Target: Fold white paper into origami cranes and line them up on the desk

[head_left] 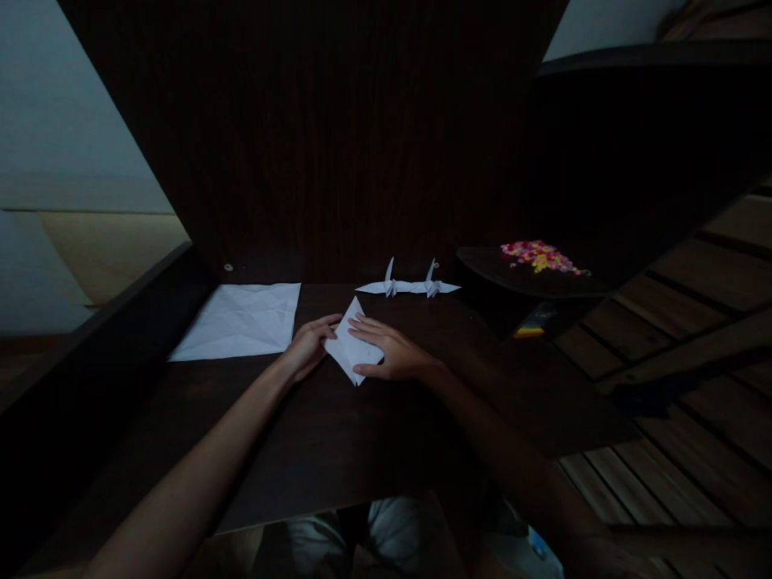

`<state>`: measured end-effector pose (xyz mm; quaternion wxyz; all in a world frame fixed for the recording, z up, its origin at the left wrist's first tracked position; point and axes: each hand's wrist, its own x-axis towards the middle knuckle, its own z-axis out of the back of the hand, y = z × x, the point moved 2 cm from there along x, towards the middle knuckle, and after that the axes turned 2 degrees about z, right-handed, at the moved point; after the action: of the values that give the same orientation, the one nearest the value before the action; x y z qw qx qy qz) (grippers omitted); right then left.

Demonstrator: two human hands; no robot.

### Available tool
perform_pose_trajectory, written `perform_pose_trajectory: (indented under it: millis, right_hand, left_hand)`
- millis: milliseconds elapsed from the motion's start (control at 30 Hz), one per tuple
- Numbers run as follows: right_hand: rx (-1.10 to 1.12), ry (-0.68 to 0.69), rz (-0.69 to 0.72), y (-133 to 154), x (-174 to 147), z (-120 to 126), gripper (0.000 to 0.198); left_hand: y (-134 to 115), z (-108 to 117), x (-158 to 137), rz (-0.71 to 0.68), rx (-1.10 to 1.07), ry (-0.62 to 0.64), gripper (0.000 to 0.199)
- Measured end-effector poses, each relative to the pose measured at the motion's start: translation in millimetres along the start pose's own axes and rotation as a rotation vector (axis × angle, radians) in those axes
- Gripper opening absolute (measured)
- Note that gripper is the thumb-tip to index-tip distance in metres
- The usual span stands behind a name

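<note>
A white sheet of paper folded into a diamond (348, 347) lies on the dark desk in front of me, one point facing away and a small split at the near point. My left hand (310, 342) grips its left corner, fingertips on the edge and thumb partly hidden. Flat across its right half rests my right hand (389, 350), fingers stretched out and thumb apart, covering the right corner. Just beyond, two folded paper cranes (412, 286) stand side by side, their inner wings touching or joined.
A creased white sheet (241, 323) lies flat on the left of the desk (338, 450). On a raised corner shelf (482, 264) at the right sits a pile of small pink, red and yellow pieces (539, 256). Below it is a dark item with a yellow edge (531, 330). Dark panels bound the back and left.
</note>
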<state>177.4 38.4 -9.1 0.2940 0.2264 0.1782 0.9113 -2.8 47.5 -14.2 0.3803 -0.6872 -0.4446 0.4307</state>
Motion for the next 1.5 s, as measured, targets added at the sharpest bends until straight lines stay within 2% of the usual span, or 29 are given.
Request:
perform_pose_trajectory:
  millis: [100,200,267,333,400,533,667,800,1000,1167,1267,1367,1500]
  right_hand:
    - [0.002,0.137,-0.060,-3.8,-4.6,2.6,0.089]
    - [0.002,0.194,-0.121,-8.4,-7.6,5.7,0.095]
    - [-0.008,0.185,-0.139,-11.7,-8.4,8.8,0.090]
    - [-0.026,0.170,-0.121,-14.5,-8.8,12.3,0.078]
    - [-0.040,0.160,-0.091,-16.9,-9.3,15.8,0.068]
    - [-0.031,0.169,-0.100,-20.4,-10.9,20.6,0.060]
    - [-0.009,0.162,-0.115,-19.7,-12.1,22.4,0.053]
    - [0.002,0.133,-0.107,-18.6,-12.6,22.7,0.042]
    - [-0.031,0.064,-0.118,-17.6,-11.7,21.3,0.023]
    - [-0.005,0.000,-0.197,-15.4,-9.6,21.0,0.025]
    - [-0.019,-0.060,-0.286,-15.6,-7.9,20.8,0.027]
    - [-0.011,-0.108,-0.342,-16.1,-5.4,18.2,0.029]
    - [0.018,-0.192,-0.394,-16.3,-1.2,12.6,0.019]
  left_hand:
    - [3.1,6.7,4.5,-0.042,0.202,-0.063,0.065]
    - [-0.5,10.4,3.8,-0.168,0.564,-0.039,0.053]
    - [-4.3,10.4,0.9,-0.260,0.850,0.007,0.042]
    - [-7.4,8.8,-3.2,-0.356,1.103,0.069,0.040]
    - [-9.3,7.1,-7.6,-0.424,1.260,0.113,0.037]
    - [-11.0,6.6,-14.9,-0.464,1.453,0.141,0.040]
    - [-13.1,8.7,-19.4,-0.476,1.531,0.209,0.049]
    - [-14.3,11.8,-20.3,-0.483,1.520,0.260,0.056]
    - [-14.0,12.8,-19.9,-0.479,1.427,0.251,0.048]
    - [-15.7,13.9,-20.6,-0.477,1.301,0.247,0.044]
    - [-15.3,14.6,-18.9,-0.496,1.303,0.212,0.045]
    - [-13.7,12.3,-15.3,-0.522,1.344,0.149,0.035]
    - [-10.4,6.4,-10.1,-0.526,1.388,0.053,0.033]
